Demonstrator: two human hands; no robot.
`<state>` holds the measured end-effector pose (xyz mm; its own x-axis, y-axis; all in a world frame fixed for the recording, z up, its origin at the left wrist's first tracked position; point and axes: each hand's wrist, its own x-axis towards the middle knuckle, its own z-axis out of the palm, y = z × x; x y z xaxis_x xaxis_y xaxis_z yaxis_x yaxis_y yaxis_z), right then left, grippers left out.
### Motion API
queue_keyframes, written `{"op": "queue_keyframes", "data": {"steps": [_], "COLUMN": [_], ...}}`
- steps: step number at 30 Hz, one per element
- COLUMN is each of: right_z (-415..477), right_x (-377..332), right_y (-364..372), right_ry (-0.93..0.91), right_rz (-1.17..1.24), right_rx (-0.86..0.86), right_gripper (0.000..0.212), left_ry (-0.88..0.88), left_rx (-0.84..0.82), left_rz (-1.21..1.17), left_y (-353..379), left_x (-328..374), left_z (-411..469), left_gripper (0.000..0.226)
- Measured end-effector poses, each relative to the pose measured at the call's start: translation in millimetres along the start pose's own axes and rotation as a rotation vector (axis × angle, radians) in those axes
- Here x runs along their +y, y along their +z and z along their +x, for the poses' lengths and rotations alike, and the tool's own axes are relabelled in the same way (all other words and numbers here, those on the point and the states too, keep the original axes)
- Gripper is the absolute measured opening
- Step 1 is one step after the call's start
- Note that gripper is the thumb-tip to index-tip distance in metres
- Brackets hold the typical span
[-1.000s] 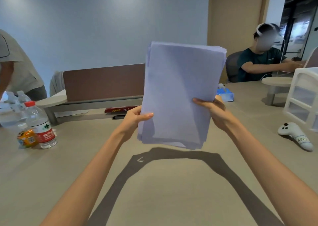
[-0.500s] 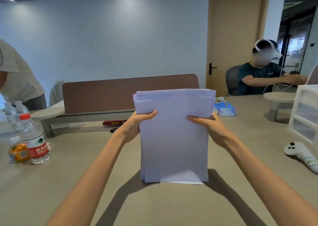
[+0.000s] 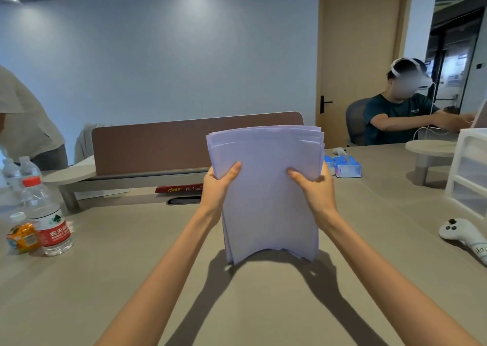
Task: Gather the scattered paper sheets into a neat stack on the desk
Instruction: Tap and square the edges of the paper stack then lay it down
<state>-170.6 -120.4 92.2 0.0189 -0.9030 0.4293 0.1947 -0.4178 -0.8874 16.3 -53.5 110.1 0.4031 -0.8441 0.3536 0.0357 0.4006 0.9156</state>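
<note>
Upright on desk [image 3: 118, 280], paper sheets [image 3: 266, 208] bow at foot: light, floppy, I judge; left hand [image 3: 220, 187], right hand [image 3: 313, 191] clasp side edges.

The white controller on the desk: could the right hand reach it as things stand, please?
Probably not yet: the right hand grips the paper stack. The desk toward the white controller looks bare, so once freed, likely yes.
</note>
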Motion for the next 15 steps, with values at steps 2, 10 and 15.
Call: {"op": "queue_keyframes", "data": {"steps": [2, 10, 15], "right_z": [11.6, 19.5, 11.9], "right_x": [-5.8, -17.1, -7.8], "right_y": [-4.0, 17.6, 17.0], "right_ry": [-0.029, -0.139, -0.173], "right_rz": [-0.020, -0.041, -0.032], "right_rx": [-0.002, 0.022, 0.077], "right_gripper": [0.053, 0.021, 0.041], "left_ry": [0.067, 0.282, 0.285], "left_rx": [0.022, -0.019, 0.007], "left_rz": [0.035, 0.209, 0.196], "left_y": [-4.6, 6.5, 3.0], "left_x": [4.8, 14.1, 13.1], "left_z": [9.2, 25.0, 21.8], "left_gripper": [0.042, 0.024, 0.019]}}
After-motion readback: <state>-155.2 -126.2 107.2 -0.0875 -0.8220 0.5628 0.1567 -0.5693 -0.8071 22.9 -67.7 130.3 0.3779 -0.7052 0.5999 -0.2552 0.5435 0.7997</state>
